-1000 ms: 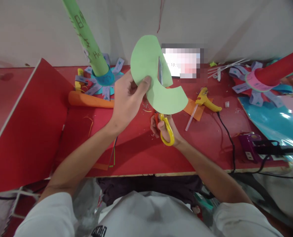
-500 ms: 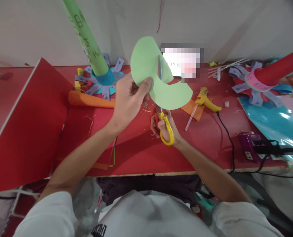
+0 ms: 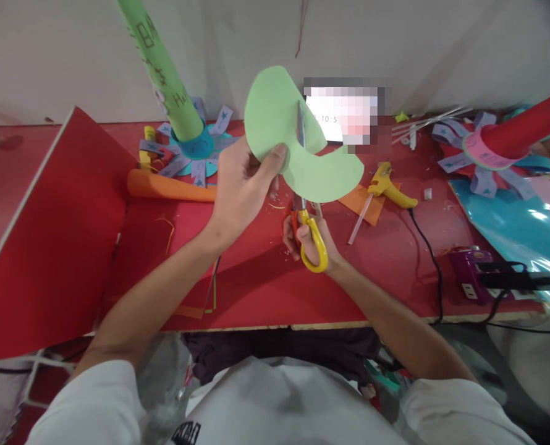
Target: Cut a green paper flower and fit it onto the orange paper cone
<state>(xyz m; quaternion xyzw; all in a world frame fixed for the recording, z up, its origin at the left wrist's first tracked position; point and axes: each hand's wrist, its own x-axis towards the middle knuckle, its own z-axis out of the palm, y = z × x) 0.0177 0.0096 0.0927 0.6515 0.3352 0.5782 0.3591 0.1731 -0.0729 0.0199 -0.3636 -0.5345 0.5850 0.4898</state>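
A light green paper piece [image 3: 268, 111] with rounded outer edges and an opening on its right side is pinched in my left hand [image 3: 245, 185], the thumb on top of it. My right hand [image 3: 319, 241] is below, with fingers through the handles of the scissors [image 3: 320, 250], one yellow and one red. The blades point away from me, running behind the lower part of the paper and showing in its opening. Both hands are raised over the red table [image 3: 261, 284].
On the left stand a red board [image 3: 57, 247], an orange roll [image 3: 168, 186] and a green paper tube [image 3: 164, 74]. To the right are a yellow glue gun [image 3: 389, 187], a purple socket box [image 3: 469, 275] and a red tube [image 3: 529, 130]. A lit screen [image 3: 325, 114] is behind.
The right-hand part of the green paper has lifted slightly. Both hands keep their hold, and the scissors have barely moved.
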